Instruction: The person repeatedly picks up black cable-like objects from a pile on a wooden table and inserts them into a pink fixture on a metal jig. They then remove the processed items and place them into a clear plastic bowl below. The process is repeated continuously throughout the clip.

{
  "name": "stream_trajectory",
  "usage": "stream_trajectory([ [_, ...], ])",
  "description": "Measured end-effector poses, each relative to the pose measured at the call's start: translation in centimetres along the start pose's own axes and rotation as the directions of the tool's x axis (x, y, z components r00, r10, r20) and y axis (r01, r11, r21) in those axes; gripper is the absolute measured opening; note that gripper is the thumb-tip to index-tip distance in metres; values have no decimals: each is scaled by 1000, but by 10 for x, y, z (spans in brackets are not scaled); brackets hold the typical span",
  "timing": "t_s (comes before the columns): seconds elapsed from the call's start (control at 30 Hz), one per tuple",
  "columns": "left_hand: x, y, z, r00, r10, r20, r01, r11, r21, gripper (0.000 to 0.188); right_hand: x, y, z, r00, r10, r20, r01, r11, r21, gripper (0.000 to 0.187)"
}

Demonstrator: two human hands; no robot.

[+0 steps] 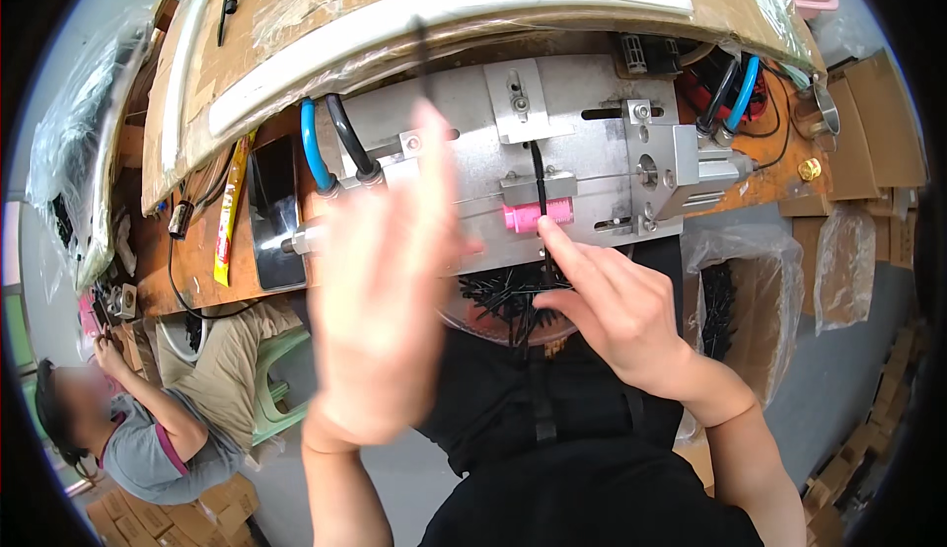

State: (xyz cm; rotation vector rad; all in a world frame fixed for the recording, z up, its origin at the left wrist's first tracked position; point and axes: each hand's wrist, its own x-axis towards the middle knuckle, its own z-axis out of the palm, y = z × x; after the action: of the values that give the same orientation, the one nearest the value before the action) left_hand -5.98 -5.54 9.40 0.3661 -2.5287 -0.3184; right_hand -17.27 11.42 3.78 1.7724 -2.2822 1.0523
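A metal fixture plate [552,143] is mounted on the table [187,261] and serves as the reference for all positions below. At its lower middle, a pink cylindrical part [538,216] is seated under a small clamp block, apparently so that it is kept from shifting. A thin black strap [538,177] is threaded vertically through that block and down past the pink part.

The right hand [617,315] is placed just below the fixture, index finger extended against the pink part and the strap's lower end; the strap appears to be pinched or guided there, though a firm grasp cannot be confirmed. The left hand [380,281] is raised in front of the fixture's left half, motion-blurred, with fingers spread; a thin dark strip [422,54] rises above its fingertips, and whether that is held cannot be told.

A heap of black straps [503,300] is kept directly below the fixture, within reach of both hands. Blue and black hoses [326,143] are connected at the fixture's left edge. A seated person [148,429] is occupied well to the lower left.
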Motion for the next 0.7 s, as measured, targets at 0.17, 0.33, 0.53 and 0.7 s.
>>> stream_trajectory([
  [0.17,-46,49,34,987,-37,154,32,999,35,70,5,-1,-26,990,73,-121,-68,997,44,60],
  [0.33,-44,51,59,978,-35,207,12,993,114,67,4,-2,-43,970,210,-123,-197,974,114,52],
  [0.53,-39,50,48,966,-77,246,81,997,-5,68,11,1,-49,962,221,-157,-193,965,177,50],
  [0.7,44,28,13,999,39,38,-36,997,-70,48,72,21,-68,943,-29,-333,-13,992,-125,36],
])
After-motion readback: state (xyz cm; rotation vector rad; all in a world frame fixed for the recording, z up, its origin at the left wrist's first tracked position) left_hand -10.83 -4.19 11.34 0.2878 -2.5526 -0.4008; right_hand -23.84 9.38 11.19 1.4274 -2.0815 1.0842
